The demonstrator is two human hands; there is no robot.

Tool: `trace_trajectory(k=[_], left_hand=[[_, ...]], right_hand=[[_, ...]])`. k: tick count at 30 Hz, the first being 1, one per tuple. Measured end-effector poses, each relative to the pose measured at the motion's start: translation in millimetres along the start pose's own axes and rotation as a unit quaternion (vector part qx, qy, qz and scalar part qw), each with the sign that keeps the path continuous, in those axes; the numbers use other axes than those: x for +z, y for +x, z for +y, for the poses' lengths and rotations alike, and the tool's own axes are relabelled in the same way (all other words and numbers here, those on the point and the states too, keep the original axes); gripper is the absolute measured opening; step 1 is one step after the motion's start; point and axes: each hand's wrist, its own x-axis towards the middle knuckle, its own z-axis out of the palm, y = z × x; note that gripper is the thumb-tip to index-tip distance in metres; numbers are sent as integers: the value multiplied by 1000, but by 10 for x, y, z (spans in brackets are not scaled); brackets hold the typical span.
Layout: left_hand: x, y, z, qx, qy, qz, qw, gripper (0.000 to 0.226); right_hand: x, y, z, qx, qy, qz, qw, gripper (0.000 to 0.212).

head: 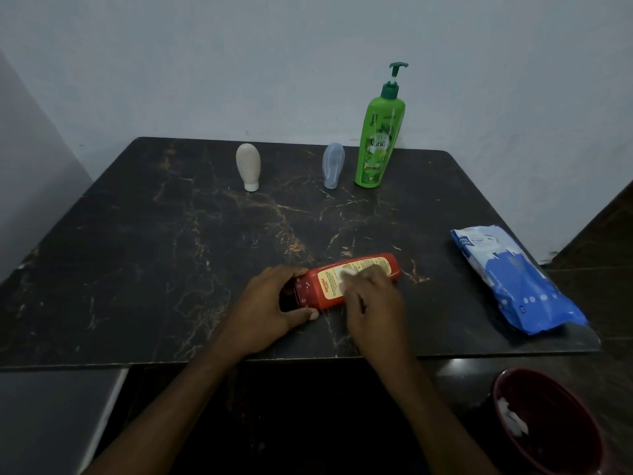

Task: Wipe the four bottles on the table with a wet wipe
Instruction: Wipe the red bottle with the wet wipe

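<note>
A red bottle (329, 286) with a yellow label lies on its side near the front edge of the dark marble table (154, 252). My left hand (274, 303) grips its dark cap end. My right hand (373, 299) lies over the bottle's label and presses a pale wet wipe (356, 270) onto it; the hand hides most of the wipe. At the back stand a beige tube (248, 167) on its white cap, a grey-blue tube (334, 165) and a tall green pump bottle (378, 138).
A blue and white pack of wet wipes (513, 279) lies at the table's right edge. Below the table at the lower right is a dark red bin (548, 423) with white crumpled wipes inside. A wall stands close behind the table.
</note>
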Motion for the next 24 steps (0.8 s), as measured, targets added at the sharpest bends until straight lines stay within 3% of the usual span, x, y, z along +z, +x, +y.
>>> trace_trajectory(k=[2,6,9,13,17,21,24], left_hand=[[-2,1,3,5,-4,4,1000,73],[-12,9,-2,-3,1,-17,1000,75],[-16,10,-1,-3,2,-18,1000,74],[-28,4,6,-10,2,-23,1000,75],[-33,3,22,-8,-2,-26,1000,74],[-31,8,17,-15,5,-34,999,75],[-29,2,16,-14,6,-32,999,75]], right_hand=[[49,-81,-45,-65,1,-19,998,22],[-200,116,255,84,-5,18,996,16],[-341,192,382,117,-25,45,992,24],[-235,86,292,99,-57,-5,993,27],[-334,124,328,113,-44,31,992,27],[-259,66,204,44,-58,-23,997,28],[-317,134,312,95,-27,11,995,22]])
